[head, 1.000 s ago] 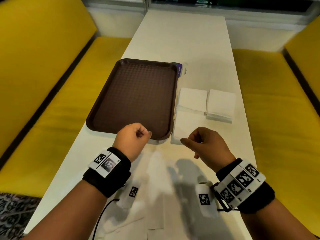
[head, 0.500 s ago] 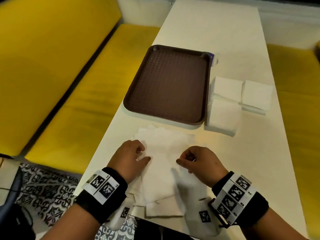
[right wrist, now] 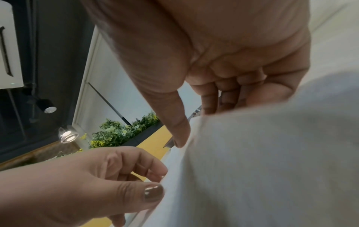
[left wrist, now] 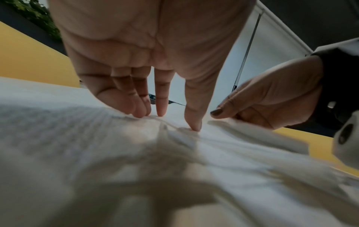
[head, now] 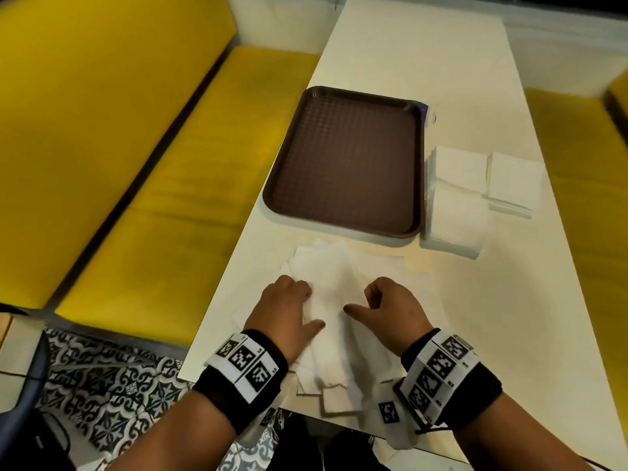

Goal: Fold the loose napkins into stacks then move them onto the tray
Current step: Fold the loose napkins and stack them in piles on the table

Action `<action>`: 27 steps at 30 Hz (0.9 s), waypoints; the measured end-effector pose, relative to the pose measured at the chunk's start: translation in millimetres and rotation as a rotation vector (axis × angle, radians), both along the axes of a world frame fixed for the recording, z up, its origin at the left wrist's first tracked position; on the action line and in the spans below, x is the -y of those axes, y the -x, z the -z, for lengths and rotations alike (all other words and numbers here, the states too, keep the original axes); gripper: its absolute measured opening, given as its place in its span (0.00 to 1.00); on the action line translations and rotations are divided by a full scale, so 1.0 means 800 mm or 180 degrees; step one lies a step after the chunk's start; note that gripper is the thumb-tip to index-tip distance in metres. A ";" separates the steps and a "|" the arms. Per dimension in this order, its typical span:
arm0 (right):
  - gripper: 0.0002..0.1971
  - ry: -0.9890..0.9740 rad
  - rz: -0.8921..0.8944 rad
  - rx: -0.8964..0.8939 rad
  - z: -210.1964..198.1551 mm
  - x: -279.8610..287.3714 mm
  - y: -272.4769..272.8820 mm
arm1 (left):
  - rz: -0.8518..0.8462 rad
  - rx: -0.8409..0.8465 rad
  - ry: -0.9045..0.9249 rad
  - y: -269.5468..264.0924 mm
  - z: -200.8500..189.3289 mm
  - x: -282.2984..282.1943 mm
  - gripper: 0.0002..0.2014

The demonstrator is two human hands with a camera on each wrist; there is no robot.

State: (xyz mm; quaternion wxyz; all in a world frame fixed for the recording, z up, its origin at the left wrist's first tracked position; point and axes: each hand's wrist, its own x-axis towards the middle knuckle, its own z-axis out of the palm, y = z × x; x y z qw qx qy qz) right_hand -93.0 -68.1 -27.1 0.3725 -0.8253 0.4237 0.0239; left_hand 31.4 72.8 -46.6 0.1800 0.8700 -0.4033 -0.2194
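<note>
A heap of loose white napkins (head: 331,270) lies at the table's near edge, just in front of the empty brown tray (head: 343,164). My left hand (head: 311,305) is down on the heap's left side; in the left wrist view its fingertips (left wrist: 143,113) and thumb pinch a wrinkle of napkin (left wrist: 169,127). My right hand (head: 360,300) is on the heap's right side with curled fingers. In the right wrist view its thumb sits on a raised napkin edge (right wrist: 194,122) and its fingers are behind that edge. Three folded napkin stacks (head: 455,219) (head: 458,168) (head: 513,178) lie right of the tray.
The white table (head: 424,56) runs long and narrow away from me. Yellow bench seats (head: 170,198) flank it on both sides. A few napkins (head: 339,399) hang over the near table edge, above a patterned floor (head: 112,379).
Both hands have dropped from the air near the tray's front edge onto the loose napkin heap and taken hold of it. The view has tilted down and left.
</note>
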 end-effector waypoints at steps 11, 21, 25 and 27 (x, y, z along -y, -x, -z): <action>0.08 0.0072 0.0241 0.0483 -0.005 0.004 0.004 | -0.0123 -0.0163 0.0283 -0.004 -0.003 -0.005 0.22; 0.07 -0.1211 0.1095 0.1324 -0.001 0.013 0.015 | -0.1500 -0.2129 0.1173 -0.001 -0.019 0.001 0.09; 0.07 -0.1270 0.1140 0.1320 0.003 0.012 0.016 | -0.1629 -0.2215 0.1416 0.003 -0.018 0.004 0.07; 0.08 -0.1334 0.1174 0.1334 0.003 0.012 0.018 | -0.1673 -0.2302 0.1456 0.003 -0.018 0.004 0.07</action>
